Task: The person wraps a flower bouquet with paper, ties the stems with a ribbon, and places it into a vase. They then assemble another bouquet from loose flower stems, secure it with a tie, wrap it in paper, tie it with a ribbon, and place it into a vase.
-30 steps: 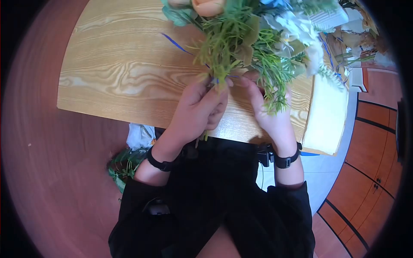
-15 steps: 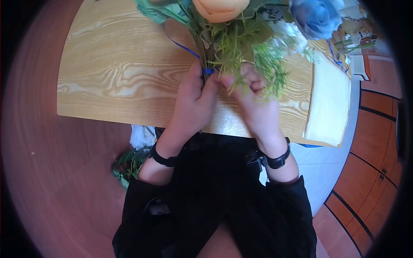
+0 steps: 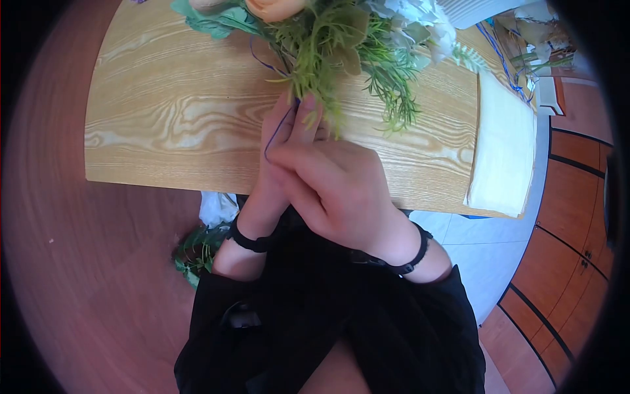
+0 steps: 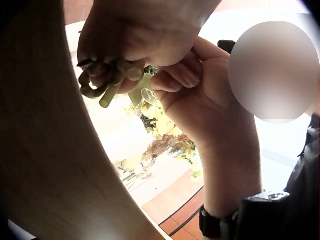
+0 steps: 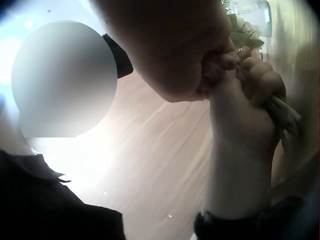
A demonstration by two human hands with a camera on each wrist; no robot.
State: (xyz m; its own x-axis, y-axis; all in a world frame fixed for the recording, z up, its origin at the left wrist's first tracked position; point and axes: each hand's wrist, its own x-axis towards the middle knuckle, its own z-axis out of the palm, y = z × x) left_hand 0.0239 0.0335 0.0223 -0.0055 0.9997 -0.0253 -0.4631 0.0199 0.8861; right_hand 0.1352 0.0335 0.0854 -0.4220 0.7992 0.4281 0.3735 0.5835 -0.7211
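My left hand grips the bouquet's stems just under the green sprigs. Stem ends stick out below that fist in the left wrist view. A thin blue ribbon runs from the bound stems down to my right hand, which pinches it between thumb and forefinger, across the left hand's wrist. Above the hands spread a peach flower, teal leaves and white blossoms. The right wrist view shows the stems coming out of the left fist.
The wooden table lies beneath the hands. On its right side is a pale stack of paper, with blue ribbon strands and more flowers behind. A white bag and green foliage are below the front edge.
The right hand has come from the right of the stems across the left wrist, drawing the ribbon down toward me. The bouquet and left hand have shifted left.
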